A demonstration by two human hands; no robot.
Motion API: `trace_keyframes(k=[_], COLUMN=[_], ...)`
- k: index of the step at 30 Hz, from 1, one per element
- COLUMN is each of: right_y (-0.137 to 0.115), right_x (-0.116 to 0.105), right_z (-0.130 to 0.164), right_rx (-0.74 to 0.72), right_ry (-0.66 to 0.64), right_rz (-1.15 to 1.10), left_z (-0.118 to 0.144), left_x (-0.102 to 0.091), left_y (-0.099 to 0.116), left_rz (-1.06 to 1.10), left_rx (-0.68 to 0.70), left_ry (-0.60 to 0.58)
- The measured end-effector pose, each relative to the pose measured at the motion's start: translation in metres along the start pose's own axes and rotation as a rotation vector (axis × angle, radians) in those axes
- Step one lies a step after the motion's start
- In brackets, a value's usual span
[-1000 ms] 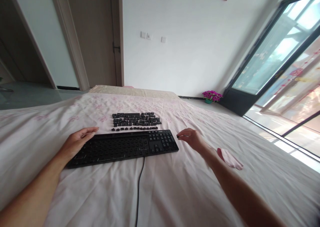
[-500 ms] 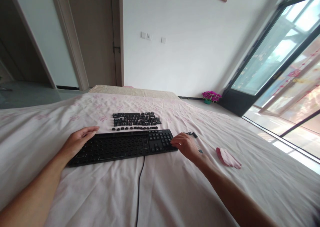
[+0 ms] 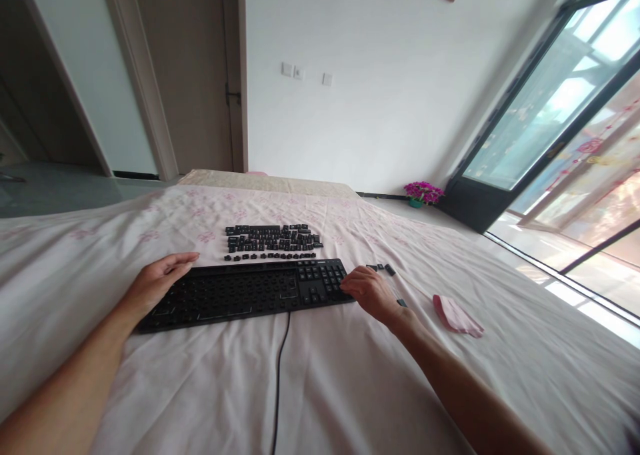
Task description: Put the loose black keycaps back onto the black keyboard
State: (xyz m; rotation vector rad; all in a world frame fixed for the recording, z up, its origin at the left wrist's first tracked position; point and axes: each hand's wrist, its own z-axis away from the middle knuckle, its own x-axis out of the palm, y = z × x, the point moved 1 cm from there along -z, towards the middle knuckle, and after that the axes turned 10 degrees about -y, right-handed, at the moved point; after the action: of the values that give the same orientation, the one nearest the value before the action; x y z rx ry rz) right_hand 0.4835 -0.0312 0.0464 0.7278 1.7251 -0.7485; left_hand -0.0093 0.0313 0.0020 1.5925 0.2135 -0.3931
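The black keyboard (image 3: 247,292) lies flat on the pale pink bedsheet (image 3: 320,375), long axis running 9 to 3 o'clock, at the middle of the view. Most of its main field shows bare sockets; the number block at the 3 o'clock end carries keycaps. Its cable (image 3: 279,375) leaves the near edge toward 6 o'clock and is cut off by the lower frame border.

The left hand (image 3: 155,283) rests on the keyboard's 9 o'clock end, fingers extended and relaxed, gripping nothing. The right hand (image 3: 369,289) sits at the 3 o'clock end, fingertips on or at the outer edge of the number block. The fingers are curled downward; whether they pinch a keycap cannot be told, since the fingertips are hidden behind the knuckles.

Rows of loose keycaps (image 3: 273,240) lie at 12 o'clock of the keyboard, just beside its far edge. Legends are too small to read. A few further small dark pieces (image 3: 381,268) lie at 1 o'clock of the right hand, and one more (image 3: 401,302) just beside the wrist at 3 o'clock; their type is unclear.

A folded pink cloth (image 3: 457,316) lies at 3 o'clock, well apart from the keyboard. Farther off, at 1 o'clock, a potted plant with magenta flowers (image 3: 423,192) stands on the floor beside the glass door (image 3: 550,108). A picture frame at the top is cut off by the upper border.
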Motion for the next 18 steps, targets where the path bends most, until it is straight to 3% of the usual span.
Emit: trace_keyframes(k=[18], right_y=[-0.008], right_x=[-0.001], right_z=[0.009], right_rx=[0.099], right_ry=[0.023], right_rz=[0.02], left_z=[-0.002], left_x=[-0.001], left_y=[-0.007], left_rz=[-0.016], left_rx=[0.008], left_ry=[-0.015])
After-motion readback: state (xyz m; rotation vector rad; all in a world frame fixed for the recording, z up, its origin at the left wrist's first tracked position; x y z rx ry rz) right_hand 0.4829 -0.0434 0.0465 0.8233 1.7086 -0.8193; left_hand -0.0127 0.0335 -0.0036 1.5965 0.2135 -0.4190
